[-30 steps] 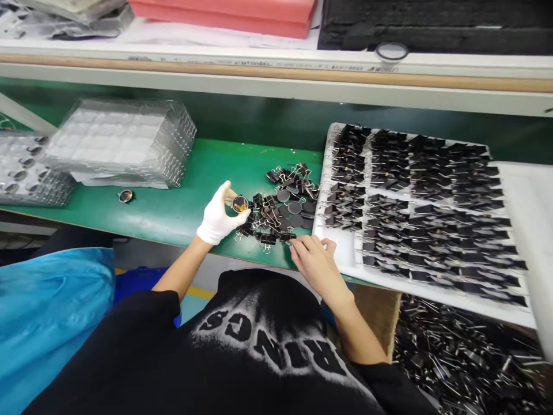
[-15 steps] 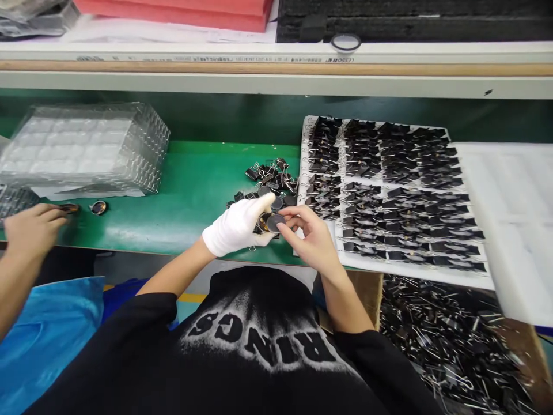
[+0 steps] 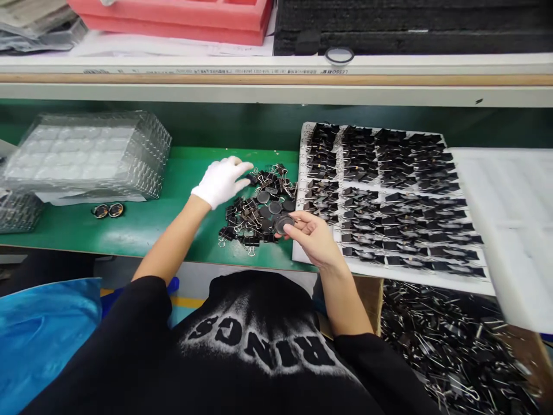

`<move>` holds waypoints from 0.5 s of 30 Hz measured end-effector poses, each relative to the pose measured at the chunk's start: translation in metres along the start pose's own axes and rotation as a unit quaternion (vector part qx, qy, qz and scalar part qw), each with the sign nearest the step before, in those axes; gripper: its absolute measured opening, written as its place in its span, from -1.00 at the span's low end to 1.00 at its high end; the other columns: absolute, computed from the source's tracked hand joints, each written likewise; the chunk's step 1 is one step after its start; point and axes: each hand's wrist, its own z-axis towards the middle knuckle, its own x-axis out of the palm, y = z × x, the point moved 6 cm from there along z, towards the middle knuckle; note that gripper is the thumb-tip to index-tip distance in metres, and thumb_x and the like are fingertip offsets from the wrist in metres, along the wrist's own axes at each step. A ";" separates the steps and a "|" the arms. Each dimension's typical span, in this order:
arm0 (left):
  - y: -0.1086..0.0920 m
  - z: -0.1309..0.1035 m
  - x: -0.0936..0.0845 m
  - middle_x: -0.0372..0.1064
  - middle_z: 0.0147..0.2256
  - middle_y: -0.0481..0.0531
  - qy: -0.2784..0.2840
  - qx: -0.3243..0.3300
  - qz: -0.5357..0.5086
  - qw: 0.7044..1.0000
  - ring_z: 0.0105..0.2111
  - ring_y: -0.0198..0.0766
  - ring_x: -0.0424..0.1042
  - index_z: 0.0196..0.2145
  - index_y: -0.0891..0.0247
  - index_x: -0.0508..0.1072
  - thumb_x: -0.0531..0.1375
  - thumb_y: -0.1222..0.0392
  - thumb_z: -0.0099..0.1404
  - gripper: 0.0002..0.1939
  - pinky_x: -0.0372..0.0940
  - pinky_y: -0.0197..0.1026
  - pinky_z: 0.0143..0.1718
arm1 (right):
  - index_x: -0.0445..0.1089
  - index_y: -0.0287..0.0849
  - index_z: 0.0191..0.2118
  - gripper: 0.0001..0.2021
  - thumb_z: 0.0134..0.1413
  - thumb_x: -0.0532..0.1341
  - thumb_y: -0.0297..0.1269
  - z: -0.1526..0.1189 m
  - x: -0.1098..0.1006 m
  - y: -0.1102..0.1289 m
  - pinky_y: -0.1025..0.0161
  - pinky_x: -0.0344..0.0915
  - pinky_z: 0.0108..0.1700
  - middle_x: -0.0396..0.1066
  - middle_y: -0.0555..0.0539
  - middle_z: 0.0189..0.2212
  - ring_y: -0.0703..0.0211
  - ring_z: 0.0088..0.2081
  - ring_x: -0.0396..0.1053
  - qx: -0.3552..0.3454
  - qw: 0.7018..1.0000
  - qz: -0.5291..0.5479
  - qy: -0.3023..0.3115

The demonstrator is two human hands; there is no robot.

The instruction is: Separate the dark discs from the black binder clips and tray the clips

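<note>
My left hand [image 3: 222, 180], in a white glove, is open over the back left edge of a pile of black binder clips [image 3: 248, 216], its fingers apart. I see nothing held in it. My right hand [image 3: 314, 236] is bare and pinches a dark round disc [image 3: 284, 223] between thumb and fingers at the pile's front right. Several similar dark discs [image 3: 274, 207] lie among the clips. Farther left on the green bench, two round pieces [image 3: 108, 211] with dark rims and amber-tinted middles sit side by side.
A stack of clear plastic trays [image 3: 90, 153] stands at left. Right of the pile, a white tray [image 3: 305, 253] holds rows of binder clips. A box of loose clips [image 3: 449, 346] is below it. A shelf [image 3: 259, 92] crosses behind, with red foam [image 3: 173, 23] on top.
My left hand has left the disc and moved back and left, opening. The amber piece is gone from it. Two round pieces now lie together at left. Another person's hand has left view.
</note>
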 end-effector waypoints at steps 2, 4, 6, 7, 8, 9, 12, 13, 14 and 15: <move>0.011 0.014 0.019 0.59 -0.02 0.23 0.071 0.059 0.045 0.995 -0.09 0.05 0.55 0.04 0.18 0.64 0.15 -0.04 0.52 -0.64 0.30 -0.01 -0.14 | 0.55 -0.11 -0.23 -0.58 -0.09 0.62 0.01 0.000 0.001 -0.002 0.29 0.47 -0.35 0.67 -0.04 -0.36 0.05 -0.31 0.68 0.010 1.000 0.012 0.011; 0.013 0.016 0.025 0.62 -0.16 0.22 0.053 0.086 0.048 0.994 -0.18 0.00 0.56 -0.17 0.23 0.67 0.11 -0.02 0.55 -0.62 0.27 -0.02 -0.18 | 0.56 -0.11 -0.24 -0.58 -0.13 0.64 -0.02 0.000 -0.002 -0.005 0.29 0.45 -0.37 0.67 -0.05 -0.37 0.03 -0.32 0.68 0.016 0.999 0.028 0.003; 0.006 0.007 0.014 0.61 -0.28 0.18 -0.047 0.073 0.001 0.996 -0.29 -0.09 0.54 -0.32 0.24 0.64 0.10 0.01 0.56 -0.57 0.25 -0.06 -0.23 | 0.58 -0.11 -0.25 -0.58 -0.16 0.65 -0.03 0.002 -0.006 -0.007 0.27 0.47 -0.34 0.67 -0.06 -0.36 0.03 -0.32 0.68 0.020 0.999 0.045 -0.024; -0.001 -0.002 0.004 0.59 -0.34 0.15 -0.107 0.062 -0.039 0.992 -0.34 -0.14 0.51 -0.38 0.24 0.62 0.11 0.02 0.55 -0.57 0.25 -0.09 -0.27 | 0.59 -0.11 -0.25 -0.59 -0.17 0.65 -0.04 0.003 -0.008 -0.007 0.26 0.51 -0.28 0.68 -0.07 -0.33 0.04 -0.28 0.68 0.015 0.997 0.057 -0.042; -0.011 -0.013 -0.007 0.56 -0.41 0.10 -0.163 0.055 -0.086 0.981 -0.39 -0.20 0.48 -0.43 0.24 0.59 0.13 0.03 0.54 -0.57 0.24 -0.13 -0.30 | 0.61 -0.11 -0.26 -0.60 -0.17 0.66 -0.05 0.005 -0.009 -0.007 0.24 0.54 -0.17 0.70 -0.09 -0.27 0.05 -0.20 0.68 0.007 0.996 0.071 -0.058; -0.024 -0.024 -0.017 0.52 -0.46 0.06 -0.206 0.054 -0.133 0.968 -0.44 -0.26 0.43 -0.46 0.24 0.56 0.15 0.05 0.53 -0.58 0.24 -0.17 -0.33 | 0.63 -0.10 -0.26 -0.61 -0.18 0.66 -0.06 0.007 -0.008 -0.005 0.23 0.55 -0.03 0.71 -0.11 -0.17 0.05 -0.09 0.67 -0.004 0.994 0.088 -0.068; -0.064 -0.053 -0.040 0.48 -0.49 -0.02 -0.253 0.045 -0.244 0.935 -0.51 -0.37 0.36 -0.42 0.26 0.56 0.23 0.11 0.49 -0.68 0.21 -0.24 -0.41 | 0.66 -0.05 -0.26 -0.63 -0.21 0.67 -0.09 0.012 0.002 -0.001 0.18 0.48 0.22 0.64 -0.08 0.10 0.07 0.11 0.60 -0.034 0.989 0.126 -0.063; -0.074 -0.059 -0.044 0.49 -0.48 -0.03 -0.251 0.030 -0.272 0.929 -0.51 -0.38 0.37 -0.39 0.26 0.58 0.24 0.13 0.49 -0.71 0.21 -0.25 -0.42 | 0.66 -0.04 -0.26 -0.63 -0.22 0.68 -0.09 0.013 0.006 0.000 0.17 0.50 0.20 0.65 -0.06 0.07 0.09 0.06 0.61 -0.035 0.990 0.127 -0.055; -0.081 -0.063 -0.046 0.51 -0.47 -0.03 -0.236 0.013 -0.299 0.924 -0.51 -0.39 0.38 -0.35 0.26 0.60 0.23 0.14 0.50 -0.73 0.23 -0.26 -0.42 | 0.66 -0.03 -0.26 -0.62 -0.23 0.68 -0.09 0.014 0.008 0.000 0.17 0.53 0.14 0.67 -0.05 -0.01 0.12 -0.04 0.64 -0.033 0.991 0.123 -0.050; -0.086 -0.066 -0.047 0.52 -0.46 -0.04 -0.209 0.004 -0.328 0.921 -0.51 -0.39 0.39 -0.29 0.26 0.62 0.20 0.14 0.51 -0.74 0.25 -0.27 -0.41 | 0.66 -0.03 -0.27 -0.62 -0.24 0.69 -0.09 0.014 0.010 0.000 0.19 0.56 0.07 0.69 -0.03 -0.12 0.16 -0.14 0.64 -0.031 0.992 0.116 -0.048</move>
